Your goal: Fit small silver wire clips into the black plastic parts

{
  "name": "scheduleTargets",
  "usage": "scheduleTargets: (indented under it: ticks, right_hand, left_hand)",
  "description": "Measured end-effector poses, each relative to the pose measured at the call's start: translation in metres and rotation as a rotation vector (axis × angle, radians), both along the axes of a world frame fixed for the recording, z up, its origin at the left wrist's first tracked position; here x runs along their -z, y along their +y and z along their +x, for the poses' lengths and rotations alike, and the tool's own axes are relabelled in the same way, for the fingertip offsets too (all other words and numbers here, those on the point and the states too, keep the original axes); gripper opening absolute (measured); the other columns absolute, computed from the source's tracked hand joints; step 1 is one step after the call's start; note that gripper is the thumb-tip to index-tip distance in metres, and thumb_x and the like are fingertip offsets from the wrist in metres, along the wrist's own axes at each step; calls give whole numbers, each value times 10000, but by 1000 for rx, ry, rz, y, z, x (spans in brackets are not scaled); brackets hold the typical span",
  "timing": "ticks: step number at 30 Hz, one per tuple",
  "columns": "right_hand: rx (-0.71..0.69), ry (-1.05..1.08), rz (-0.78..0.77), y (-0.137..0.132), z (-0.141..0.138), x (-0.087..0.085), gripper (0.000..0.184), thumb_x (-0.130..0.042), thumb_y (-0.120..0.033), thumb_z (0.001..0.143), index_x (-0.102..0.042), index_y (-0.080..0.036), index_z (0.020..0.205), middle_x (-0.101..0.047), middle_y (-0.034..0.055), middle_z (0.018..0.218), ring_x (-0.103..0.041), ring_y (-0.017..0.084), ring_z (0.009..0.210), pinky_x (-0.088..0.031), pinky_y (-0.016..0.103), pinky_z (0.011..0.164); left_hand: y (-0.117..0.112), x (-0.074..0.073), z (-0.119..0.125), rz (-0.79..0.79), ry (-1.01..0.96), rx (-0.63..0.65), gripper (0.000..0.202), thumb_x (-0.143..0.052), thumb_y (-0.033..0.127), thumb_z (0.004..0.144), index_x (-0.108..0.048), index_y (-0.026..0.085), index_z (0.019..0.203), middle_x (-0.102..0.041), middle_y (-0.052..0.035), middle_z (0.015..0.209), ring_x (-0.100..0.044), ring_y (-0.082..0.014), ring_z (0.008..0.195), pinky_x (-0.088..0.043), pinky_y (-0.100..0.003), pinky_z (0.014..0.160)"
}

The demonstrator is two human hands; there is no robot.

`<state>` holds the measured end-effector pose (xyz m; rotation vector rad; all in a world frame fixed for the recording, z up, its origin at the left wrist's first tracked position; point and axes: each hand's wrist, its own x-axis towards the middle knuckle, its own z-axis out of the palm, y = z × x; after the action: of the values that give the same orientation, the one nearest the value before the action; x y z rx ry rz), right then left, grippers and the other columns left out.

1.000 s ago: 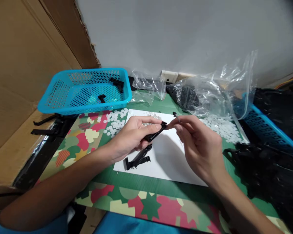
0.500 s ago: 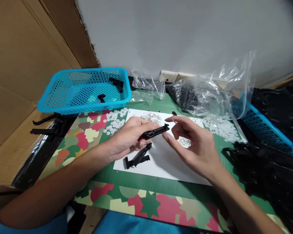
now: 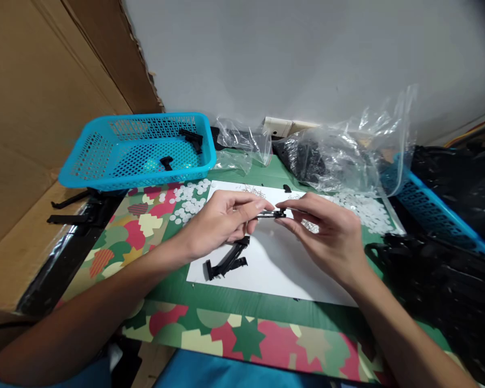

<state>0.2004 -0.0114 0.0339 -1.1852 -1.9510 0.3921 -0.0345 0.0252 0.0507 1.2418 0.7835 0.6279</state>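
Observation:
Between both hands, above the white sheet (image 3: 283,269), is a narrow black plastic part (image 3: 270,214). My left hand (image 3: 228,218) is closed around its left end, hiding much of it. The thumb and index finger of my right hand (image 3: 323,223) pinch its right end; whether a smaller piece is also between those fingertips I cannot make out. Below my left hand, a black jointed plastic part (image 3: 227,260) lies on the sheet. Small shiny metal pieces (image 3: 310,226) are partly hidden behind my right hand. A small black piece (image 3: 286,188) lies beyond the fingers.
A blue basket (image 3: 135,179) holding a few black parts stands back left. White discs (image 3: 188,202) are scattered beside it, more white pieces (image 3: 367,213) at right. Clear plastic bags (image 3: 347,156) lie at the back. Black bags (image 3: 428,291) and another blue basket (image 3: 440,207) crowd the right.
My right fingers have come in from just off the black part's right end and now pinch it. The part has been turned to lie more level, its narrow edge showing.

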Motion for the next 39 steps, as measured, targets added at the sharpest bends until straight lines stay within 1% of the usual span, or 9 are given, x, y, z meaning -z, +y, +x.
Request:
scheduleTargets:
  ticks: [2, 5, 8, 13, 17, 23, 28, 33, 39]
  right_hand:
    - [8, -1, 0, 1, 1, 0, 137, -763, -249, 976, -761, -216, 1109, -597, -3, 799, -547, 137, 711, -414, 301, 629]
    - [-16, 19, -75, 0, 2, -1, 169, -768, -289, 974, -763, -230, 1132, -609, 5, 813, -571, 153, 735, -443, 311, 651]
    - [-43, 46, -204, -1, 4, -3, 227, -753, -350, 984, -762, -257, 1190, -672, 32, 907, -625, 181, 815, -501, 333, 723]
    - [-29, 35, -274, -1, 6, -5, 196, -681, -355, 1024, -772, -261, 1169, -734, 64, 1034, -676, 209, 902, -537, 344, 752]
    - [-33, -25, -208, -1, 5, -6, 171, -688, -287, 1005, -768, -247, 1150, -732, 60, 985, -669, 199, 854, -512, 335, 704]
    - [-20, -104, -149, -1, 1, -10, 130, -675, -209, 995, -789, -234, 1052, -712, 51, 908, -647, 177, 773, -463, 305, 628]
    - [17, -183, -157, -1, -5, -7, 127, -668, -168, 999, -782, -219, 1016, -701, 39, 904, -632, 158, 740, -451, 299, 647]
    - [55, -206, -136, 0, -7, -2, 139, -670, -156, 998, -773, -219, 1069, -702, 32, 936, -633, 143, 718, -461, 293, 661]
    - [13, -196, -198, -1, -8, -2, 178, -637, -143, 994, -799, -208, 1025, -701, 51, 908, -647, 164, 726, -467, 303, 651]
  left_hand:
    - [-1, 1, 1, 162, 63, -41, 317, -700, 424, 994, -812, 161, 1130, -713, -28, 811, -506, -54, 557, -363, -170, 483]
    - [-3, 2, 3, 363, 170, -111, 238, -730, 314, 965, -830, 174, 1129, -804, -62, 1035, -673, -121, 776, -509, -199, 641]
    - [-5, 3, 4, 469, 240, -135, 227, -720, 260, 955, -831, 178, 1135, -821, -52, 1081, -719, -152, 856, -551, -222, 713]
    - [-9, 1, 5, 545, 293, -114, 249, -701, 203, 942, -823, 176, 1157, -820, -38, 1089, -698, -135, 812, -534, -225, 694]
    - [-10, 0, 4, 595, 344, -51, 268, -685, 228, 967, -807, 181, 1201, -808, -40, 1078, -633, -119, 746, -503, -240, 685]
    - [-9, 5, 2, 772, 395, 24, 246, -645, 244, 1014, -793, 200, 1205, -762, -40, 974, -593, -132, 733, -463, -262, 684]
    - [-8, 10, 2, 835, 424, 60, 223, -627, 238, 1033, -778, 176, 1186, -754, -48, 986, -615, -146, 779, -466, -274, 715]
    - [-8, 12, 2, 892, 458, 78, 221, -611, 236, 1046, -767, 153, 1179, -750, -60, 981, -629, -156, 796, -472, -286, 733]
    - [-8, 14, -1, 937, 455, 161, 244, -591, 241, 1062, -738, 161, 1240, -779, -79, 1051, -708, -197, 920, -516, -315, 805]
